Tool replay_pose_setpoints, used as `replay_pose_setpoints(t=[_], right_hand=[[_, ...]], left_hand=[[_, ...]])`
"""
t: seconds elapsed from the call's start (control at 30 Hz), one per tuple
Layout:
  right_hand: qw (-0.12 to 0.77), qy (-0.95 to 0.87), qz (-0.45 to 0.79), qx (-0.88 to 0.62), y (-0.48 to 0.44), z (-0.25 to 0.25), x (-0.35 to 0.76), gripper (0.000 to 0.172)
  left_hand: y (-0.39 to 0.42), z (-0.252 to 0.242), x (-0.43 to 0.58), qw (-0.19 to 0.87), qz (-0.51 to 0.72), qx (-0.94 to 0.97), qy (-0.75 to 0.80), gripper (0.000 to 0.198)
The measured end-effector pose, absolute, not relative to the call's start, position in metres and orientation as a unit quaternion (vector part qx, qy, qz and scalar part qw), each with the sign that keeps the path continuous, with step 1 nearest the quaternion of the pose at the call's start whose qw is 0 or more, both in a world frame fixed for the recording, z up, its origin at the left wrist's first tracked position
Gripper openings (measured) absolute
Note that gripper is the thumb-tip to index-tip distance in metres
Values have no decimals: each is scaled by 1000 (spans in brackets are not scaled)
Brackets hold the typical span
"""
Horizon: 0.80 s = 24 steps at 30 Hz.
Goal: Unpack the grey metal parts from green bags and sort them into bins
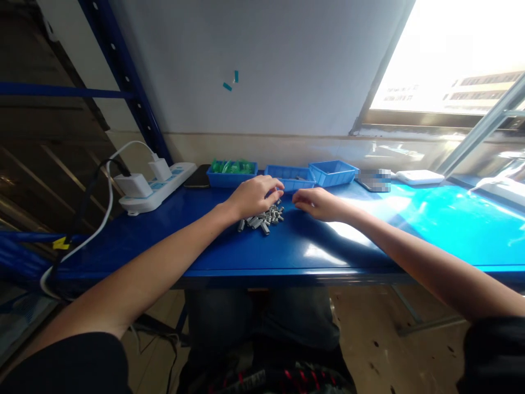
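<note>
A pile of small grey metal cylinders (264, 220) lies on the blue table, partly under my left hand. My left hand (257, 196) hovers over the pile's far side, its fingers bent and thumb tip close to the index finger; whatever may be between them is too small to make out. Just right of the pile, my right hand (315, 203) is held low with fingers curled in, and anything in them is hidden. Behind the hands, a blue bin (290, 186) has a few small dark pieces in it.
Left of that bin stands a blue bin (232, 180) with green plastic bags; another blue bin (333, 176) is at its right. A phone (374, 180) and white device (419, 177) lie farther right. A power strip (164, 191) with plugs and cables occupies the left.
</note>
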State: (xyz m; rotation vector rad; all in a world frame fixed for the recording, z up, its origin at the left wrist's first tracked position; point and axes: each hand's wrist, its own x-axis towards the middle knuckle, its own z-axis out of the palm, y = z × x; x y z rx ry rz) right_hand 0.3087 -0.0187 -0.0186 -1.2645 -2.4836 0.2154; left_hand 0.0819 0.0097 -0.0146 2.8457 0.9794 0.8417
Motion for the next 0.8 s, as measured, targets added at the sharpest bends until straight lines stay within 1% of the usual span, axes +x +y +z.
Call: replay_pose_setpoints(t=[0.03, 0.1, 0.17, 0.23, 0.37, 0.47, 0.6, 0.7, 0.8], right_hand=[[193, -880, 53, -431, -12, -17, 298, 22], [246, -868, -34, -429, 2, -16, 283, 23], [280, -823, -119, -480, 14, -18, 281, 26], [291, -772, -155, -544, 25, -21, 292, 28], [308, -702, -152, -624, 47, -26, 333, 31], [324, -649, -168, -668, 64, -28, 353, 35], [259, -637, -129, -715, 79, -35, 353, 37], [239, -649, -85, -717, 82, -35, 346, 38], [280, -634, -50, -719, 80, -28, 342, 39]], left_hand=[[12, -14, 81, -1, 279, 908, 314, 31], [18, -14, 76, -19, 304, 896, 324, 31], [27, -13, 69, -43, 329, 875, 352, 31], [37, -15, 61, -71, 344, 851, 389, 32], [50, -21, 51, -112, 322, 826, 450, 36], [51, -24, 56, -122, 283, 838, 451, 40], [52, -27, 73, -108, 223, 864, 438, 46], [57, -29, 81, -101, 192, 873, 437, 42], [62, -30, 80, -126, 201, 865, 442, 34]])
